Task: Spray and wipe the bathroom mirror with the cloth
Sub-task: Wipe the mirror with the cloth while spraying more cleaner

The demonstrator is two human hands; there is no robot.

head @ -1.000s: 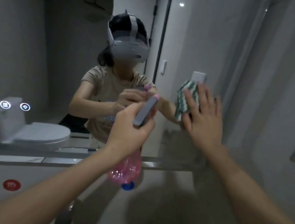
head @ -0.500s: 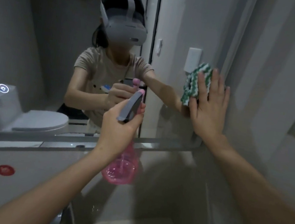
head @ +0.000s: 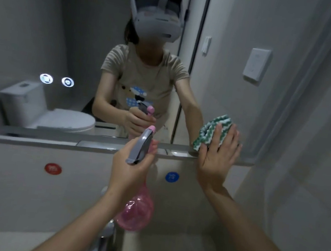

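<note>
Mirror (head: 47, 23) fills the upper left and centre, bottom edge running along a grey ledge (head: 51, 143); right edge meets the plain wall. Reflection in it: a person in a beige tee wearing a white headset, a toilet (head: 41, 111) at lower left, a dark door frame behind. Two lit round icons (head: 57, 80) glow on the glass above the toilet reflection. White wall panel below the ledge carries a red round sticker (head: 53, 168) toward the left and a blue round sticker (head: 172, 177) toward the centre. White switch plate (head: 256, 63) on the wall, right of the mirror's right edge. Chrome tap (head: 105, 236) at bottom centre, partly behind the left forearm, blurred.

Spray bottle (head: 136, 210): pink see-through body hanging down below the left hand (head: 130, 169), grey trigger head with pink nozzle tip pointing up at the mirror's bottom edge. Left hand is wrapped round the neck of the bottle, fingers curled under the trigger head.

Cloth (head: 209, 131): green and white zigzag pattern, bunched, flat against the mirror's lower right corner, just above the ledge. Right hand (head: 218, 154) presses on it with fingers straight and spread, palm over the lower part of the cloth and overlapping the ledge; top and left of the cloth stick out past the fingers.
</note>
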